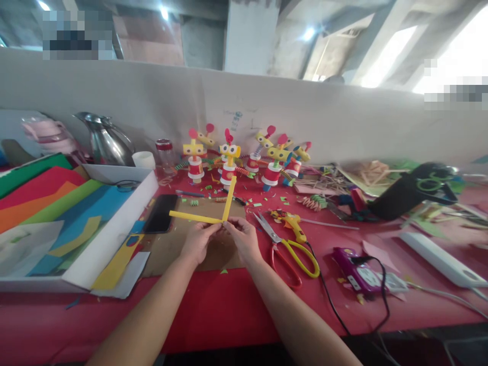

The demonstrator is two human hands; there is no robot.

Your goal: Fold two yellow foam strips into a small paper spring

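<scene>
My left hand and my right hand meet above a brown cardboard sheet on the red table. Together they pinch the joined corner of two yellow paper strips. One strip runs left from my fingers, the other rises up and away toward the paper figures. Each hand's fingertips are closed on the corner where the strips cross.
A black phone lies left of the strips, beside a white box of coloured paper sheets. Scissors, a yellow glue gun and a purple power strip lie to the right. Several paper-cup figures stand behind.
</scene>
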